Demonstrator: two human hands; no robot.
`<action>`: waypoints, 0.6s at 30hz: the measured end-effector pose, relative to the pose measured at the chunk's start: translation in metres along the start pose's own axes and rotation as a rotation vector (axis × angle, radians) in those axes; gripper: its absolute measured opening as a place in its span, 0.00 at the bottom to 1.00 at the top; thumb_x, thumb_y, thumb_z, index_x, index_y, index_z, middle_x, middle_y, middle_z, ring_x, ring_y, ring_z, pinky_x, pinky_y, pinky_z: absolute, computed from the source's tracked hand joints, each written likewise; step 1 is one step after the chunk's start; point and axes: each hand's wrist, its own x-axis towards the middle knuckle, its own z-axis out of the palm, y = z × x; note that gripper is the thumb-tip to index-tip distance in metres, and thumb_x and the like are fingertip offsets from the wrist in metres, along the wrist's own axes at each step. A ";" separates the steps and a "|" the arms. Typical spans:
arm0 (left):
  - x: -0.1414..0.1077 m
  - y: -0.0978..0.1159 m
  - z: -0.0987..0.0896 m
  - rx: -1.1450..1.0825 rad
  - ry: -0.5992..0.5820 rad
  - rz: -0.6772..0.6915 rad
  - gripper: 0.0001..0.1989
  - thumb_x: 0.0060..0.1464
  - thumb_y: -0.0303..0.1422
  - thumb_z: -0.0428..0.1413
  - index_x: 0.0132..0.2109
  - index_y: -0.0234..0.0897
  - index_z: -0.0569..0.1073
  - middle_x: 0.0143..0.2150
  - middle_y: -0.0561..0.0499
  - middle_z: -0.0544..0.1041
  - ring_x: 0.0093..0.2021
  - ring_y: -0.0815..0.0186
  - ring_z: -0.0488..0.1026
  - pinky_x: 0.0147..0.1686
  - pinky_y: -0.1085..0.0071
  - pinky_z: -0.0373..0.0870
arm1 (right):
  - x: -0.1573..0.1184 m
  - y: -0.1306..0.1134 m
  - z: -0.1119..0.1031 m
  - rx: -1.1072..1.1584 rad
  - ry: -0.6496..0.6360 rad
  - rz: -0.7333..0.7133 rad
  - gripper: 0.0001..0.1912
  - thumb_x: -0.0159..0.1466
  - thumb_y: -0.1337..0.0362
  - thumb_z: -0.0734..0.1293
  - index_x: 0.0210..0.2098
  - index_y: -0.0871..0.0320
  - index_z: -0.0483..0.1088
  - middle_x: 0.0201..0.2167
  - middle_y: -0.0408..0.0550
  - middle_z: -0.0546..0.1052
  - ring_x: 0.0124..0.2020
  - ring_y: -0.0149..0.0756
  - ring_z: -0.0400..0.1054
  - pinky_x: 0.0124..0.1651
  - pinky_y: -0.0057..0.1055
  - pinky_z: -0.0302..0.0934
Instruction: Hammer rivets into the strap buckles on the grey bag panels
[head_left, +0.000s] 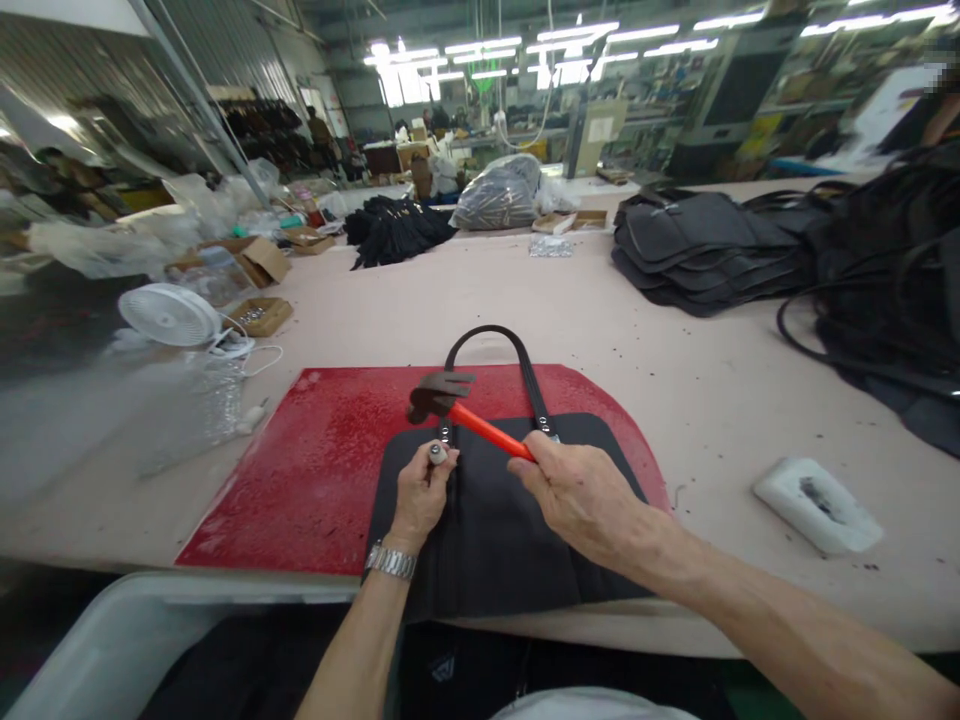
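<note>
My right hand (592, 495) grips the orange handle of a claw hammer (442, 396), whose dark head is raised over the base of a bag handle's left strap. Between the closed fingers of my left hand (421, 490) stands a short metal punch (437, 454), its round end facing up; its lower tip is hidden. Under both hands lies a black bag panel (510, 530), with a looped black handle (491, 330) pointing away from me. Metal rivets (544, 424) show at the right strap's base. The panel rests on a red board (315, 450).
Stacked black bag panels (697, 240) lie at the right. A white block with a hollow (817, 505) sits nearer. At left are a white fan (171, 314) and a small box of metal parts (260, 316). A pale bin (127, 640) stands below the table edge.
</note>
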 end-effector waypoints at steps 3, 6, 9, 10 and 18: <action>-0.001 -0.003 0.002 -0.001 -0.001 0.012 0.09 0.60 0.37 0.57 0.44 0.38 0.72 0.39 0.49 0.79 0.40 0.64 0.77 0.42 0.70 0.72 | -0.001 -0.006 0.002 0.068 0.153 -0.009 0.12 0.72 0.60 0.53 0.32 0.56 0.56 0.21 0.40 0.65 0.20 0.29 0.53 0.27 0.30 0.38; -0.001 -0.005 0.003 -0.030 -0.017 0.022 0.08 0.60 0.36 0.56 0.45 0.38 0.72 0.39 0.49 0.80 0.40 0.64 0.77 0.42 0.71 0.72 | -0.001 -0.003 0.007 -0.040 0.079 -0.062 0.10 0.70 0.63 0.55 0.31 0.56 0.56 0.19 0.40 0.63 0.18 0.29 0.50 0.25 0.31 0.35; -0.001 -0.006 0.003 -0.033 -0.028 0.028 0.08 0.60 0.35 0.56 0.44 0.38 0.73 0.39 0.50 0.79 0.39 0.65 0.77 0.41 0.72 0.72 | 0.005 -0.002 -0.001 -0.112 -0.030 -0.077 0.09 0.68 0.64 0.58 0.31 0.55 0.57 0.18 0.39 0.62 0.17 0.29 0.49 0.25 0.32 0.33; -0.001 -0.006 0.003 -0.030 -0.024 0.032 0.08 0.60 0.35 0.56 0.45 0.38 0.73 0.39 0.50 0.79 0.39 0.65 0.77 0.42 0.72 0.72 | 0.008 -0.005 -0.007 -0.076 0.014 -0.061 0.09 0.69 0.63 0.58 0.31 0.55 0.57 0.19 0.38 0.62 0.17 0.28 0.49 0.25 0.31 0.34; -0.001 -0.007 0.003 -0.042 -0.030 0.020 0.09 0.60 0.36 0.55 0.45 0.38 0.73 0.40 0.49 0.79 0.40 0.64 0.77 0.43 0.70 0.72 | 0.000 -0.004 0.003 -0.017 0.084 -0.029 0.10 0.69 0.63 0.56 0.31 0.55 0.57 0.18 0.39 0.62 0.17 0.28 0.51 0.24 0.30 0.37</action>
